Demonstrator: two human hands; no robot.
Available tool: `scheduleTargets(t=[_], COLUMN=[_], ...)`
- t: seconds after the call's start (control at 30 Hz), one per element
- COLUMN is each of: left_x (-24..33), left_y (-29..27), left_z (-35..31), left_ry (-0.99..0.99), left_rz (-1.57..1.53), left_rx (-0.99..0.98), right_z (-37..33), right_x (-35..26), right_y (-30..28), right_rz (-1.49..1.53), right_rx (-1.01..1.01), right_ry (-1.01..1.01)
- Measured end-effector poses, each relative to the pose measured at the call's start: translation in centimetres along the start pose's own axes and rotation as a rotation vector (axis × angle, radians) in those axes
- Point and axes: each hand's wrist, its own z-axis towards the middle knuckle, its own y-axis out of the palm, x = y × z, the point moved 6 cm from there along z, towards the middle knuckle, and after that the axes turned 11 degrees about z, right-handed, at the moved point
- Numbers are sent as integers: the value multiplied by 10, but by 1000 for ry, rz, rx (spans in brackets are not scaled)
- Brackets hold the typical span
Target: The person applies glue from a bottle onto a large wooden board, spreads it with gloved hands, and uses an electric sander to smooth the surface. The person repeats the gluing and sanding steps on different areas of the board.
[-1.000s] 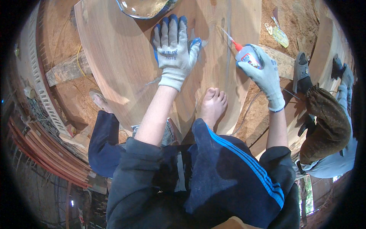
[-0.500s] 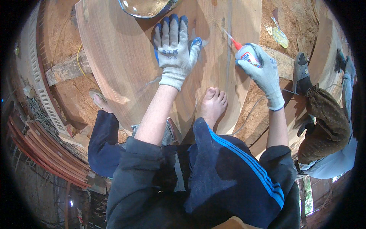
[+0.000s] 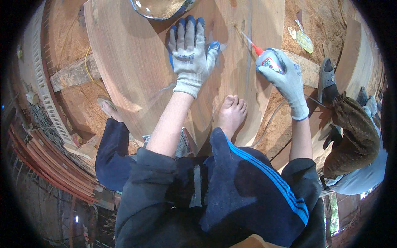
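Observation:
My left hand [image 3: 189,54], in a grey glove with blue fingertips, lies flat on a broad wooden slab [image 3: 128,62], its fingers stretched out. In a matching glove, my right hand [image 3: 286,78] is wrapped round a small white glue bottle [image 3: 269,61] with a red cap and a thin clear nozzle. The bottle is tilted, its nozzle pointing up and left over the slab. Close to the nozzle tip, a small dark knot [image 3: 236,27] marks the wood, and a grey line runs along the grain. The palm side of my right hand is hidden.
A shiny rounded bowl-like object [image 3: 163,10] stands at the slab's far edge. My bare foot [image 3: 232,113] rests on the slab. Sawdust covers the ground, with a yellowish wrapper [image 3: 304,41] on it. A co-worker [image 3: 355,136] crouches at the right; curved reddish strips [image 3: 58,165] are stacked at the left.
The glue bottle and my right hand have barely shifted. My left hand stays flat in place. At the right edge, the co-worker's gloved hand has moved lower.

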Motion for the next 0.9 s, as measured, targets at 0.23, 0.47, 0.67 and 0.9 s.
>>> scheduleTargets(t=[0.23, 0.47, 0.67, 0.9], left_x=[-8, -68, -94, -155], left_y=[-9, -16, -24, -59], left_z=[1, 24, 67, 10], left_ry=[-93, -1022, -1026, -920], left_rz=[-148, -1106, -1188, -1097], left_rx=[91, 178, 2, 28], right_z=[-8, -10, -5, -7], right_x=[15, 29, 24, 23], right_y=[-1, 1, 12, 11], right_rz=[325, 729, 869, 876], right_rx=[46, 269, 375, 399], right_ry=[39, -73, -163, -164])
